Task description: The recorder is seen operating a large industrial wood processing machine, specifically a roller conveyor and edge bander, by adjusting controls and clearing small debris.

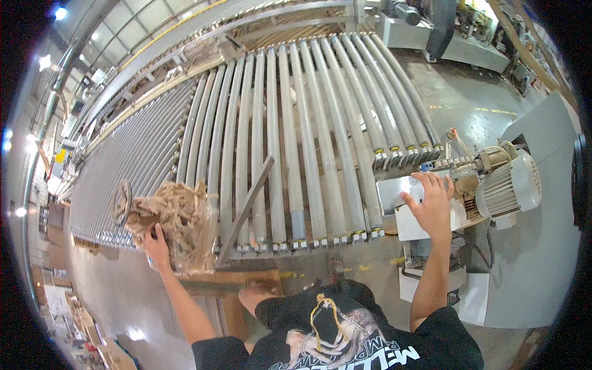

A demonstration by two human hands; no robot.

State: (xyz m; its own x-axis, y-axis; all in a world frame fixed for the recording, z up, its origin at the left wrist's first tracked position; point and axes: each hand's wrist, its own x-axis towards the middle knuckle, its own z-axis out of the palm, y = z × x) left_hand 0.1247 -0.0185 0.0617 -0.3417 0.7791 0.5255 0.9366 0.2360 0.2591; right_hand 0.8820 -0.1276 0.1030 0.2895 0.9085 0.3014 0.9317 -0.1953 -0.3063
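Note:
My left hand (pixel 156 250) reaches into the side of a bulky mass of crumpled brown paper or tape scraps (pixel 179 216). Its thumb and forefinger curl around a dark spot there, and the other fingers are hidden. A handwheel (pixel 121 202) sticks out beside this mass. On the right, my right hand (pixel 433 202) is open, fingers spread, over the pale metal plate (pixel 391 192) of a machine. A grey finned motor (pixel 505 188) stands just beyond that hand. Between my hands lies a roller conveyor (pixel 302 148), with a thin grey bar (pixel 248 209) slanting across its near rollers.
A second bed of closer rollers (pixel 132 148) runs off to the left. Below the paper mass is a flat brown board (pixel 237 277) by my leg. A large grey panel (pixel 530 265) stands on the right. Machinery (pixel 444 40) sits at the far right.

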